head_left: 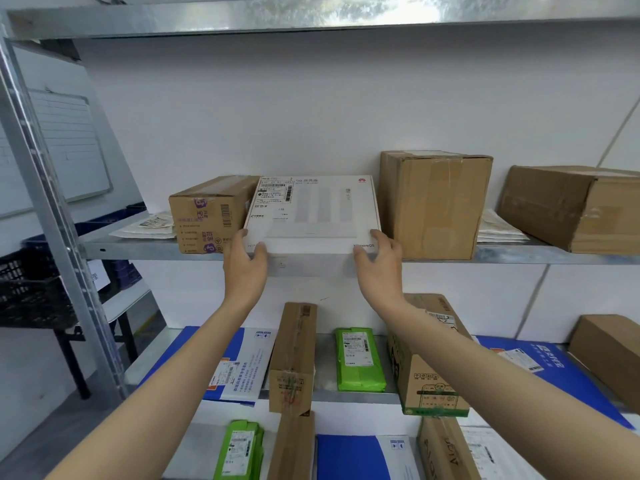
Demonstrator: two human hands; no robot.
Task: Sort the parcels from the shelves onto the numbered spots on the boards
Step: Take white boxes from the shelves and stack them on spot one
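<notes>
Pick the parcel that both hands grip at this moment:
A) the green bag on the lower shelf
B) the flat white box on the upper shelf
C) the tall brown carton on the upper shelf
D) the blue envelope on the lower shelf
B: the left hand and the right hand each hold a front corner of the flat white box, which rests at the edge of the upper shelf.

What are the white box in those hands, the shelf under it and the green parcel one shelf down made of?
The white box looks like smooth coated paperboard: crisp edges, printed logo, faint sheen. The shelf seems galvanised steel: grey, with mottled shine. The green parcel is probably a glossy plastic mailer bag, wrinkled and folded.
</notes>
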